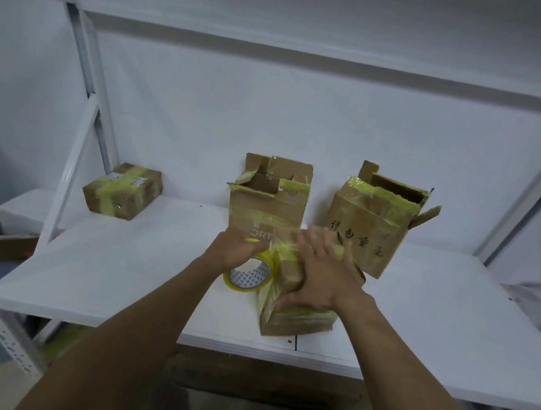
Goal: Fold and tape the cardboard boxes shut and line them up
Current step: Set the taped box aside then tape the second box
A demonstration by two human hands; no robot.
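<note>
In the head view, a small cardboard box stands on the white shelf board, near the front edge; this is the box in work. The right hand lies on its top with the fingers spread and mostly straight. It presses the flaps down and grips nothing. The left hand is just beside the box, on its left side, with the fingers curled over a roll of yellowish clear tape. A strip seems to run from the roll onto the box top, though blur hides the detail.

Behind stand two taller boxes with their flaps open: the middle open box and the right open box, which bears black characters. The taped box sits well apart at the far left.

I judge the step to be laying tape over the closed flaps. To do it well, the right hand should hold both flaps flat and together, while the left hand pulls the roll so the strip is tight and straight, then brings it down the side wall. The tape looks wrinkled at the box's left edge, so it may stick to itself if it goes slack.
</note>
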